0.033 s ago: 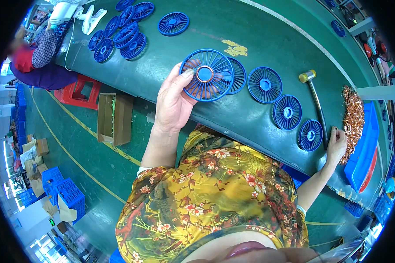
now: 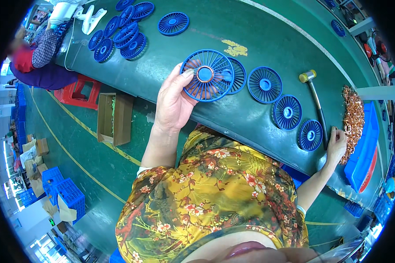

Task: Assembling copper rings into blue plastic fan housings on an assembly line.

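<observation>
My left hand [image 2: 173,105] is closed on the rim of a round blue fan grille [image 2: 205,73], thumb on its front. A copper-coloured ring circles the grille's hub. Partly behind it another blue grille [image 2: 238,75] shows. To the right, three more grilles lie in a row on the bench: one larger-looking grille [image 2: 265,84], a middle grille [image 2: 287,112] and a near grille [image 2: 310,135]. My right hand [image 2: 336,147] rests at the heap of copper-coloured rings [image 2: 352,118], fingers pinched; what they hold is hidden. Beside it lies a hammer [image 2: 317,98] with a yellowish head.
On the green bench [image 2: 171,52], several blue grilles [image 2: 126,35] are heaped at the far left, with a single grille [image 2: 173,23] nearby. A blue tray [image 2: 368,142] stands beyond the rings. At left are a co-worker [image 2: 41,65], a red stool [image 2: 81,92] and a cardboard box [image 2: 120,120].
</observation>
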